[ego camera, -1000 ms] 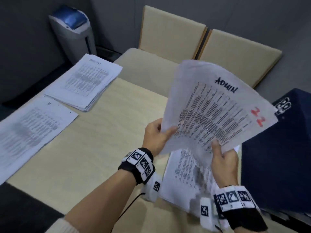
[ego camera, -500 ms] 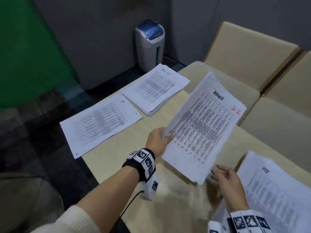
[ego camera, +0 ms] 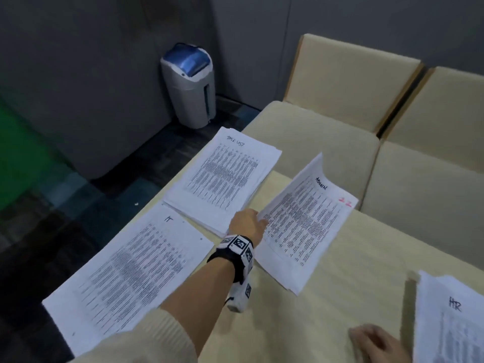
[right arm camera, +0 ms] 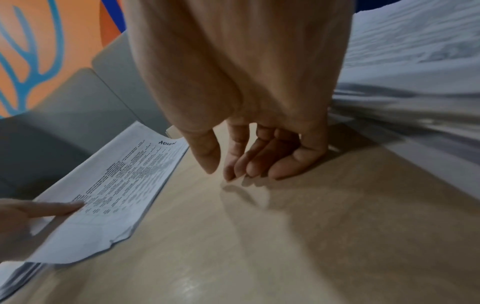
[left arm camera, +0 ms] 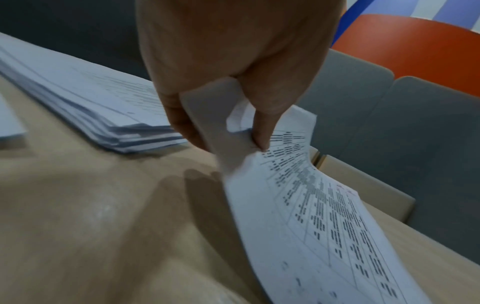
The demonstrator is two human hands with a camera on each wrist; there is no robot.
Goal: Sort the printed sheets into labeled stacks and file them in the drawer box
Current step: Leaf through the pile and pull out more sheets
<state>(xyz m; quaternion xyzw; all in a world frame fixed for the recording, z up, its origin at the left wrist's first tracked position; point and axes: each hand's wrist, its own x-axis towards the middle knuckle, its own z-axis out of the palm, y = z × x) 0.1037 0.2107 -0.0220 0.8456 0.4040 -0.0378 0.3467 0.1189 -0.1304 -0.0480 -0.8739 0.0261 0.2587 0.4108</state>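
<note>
On the counter (ego camera: 327, 323) three labeled stacks lie; left hand (ego camera: 247, 224) pinches the ADMIN sheets (ego camera: 306, 221), right hand (ego camera: 377, 341) loose, filing undone.

An office meeting room: a pale wooden surface (ego camera: 340, 297) carries stacks of printed sheets (ego camera: 225, 174), with beige upholstered chairs (ego camera: 348, 82) at the far side, grey partition walls and a swing-lid bin (ego camera: 190, 83).

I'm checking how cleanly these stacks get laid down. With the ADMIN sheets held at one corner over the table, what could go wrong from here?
1. The left hand pinches the ADMIN sheets at one corner only, and they already bend, so they may fan apart or land skewed.
2. They hang close to the TASK LIST stack, so the two piles might overlap.
3. The right hand holds nothing, so nothing steadies the free edge.
</note>
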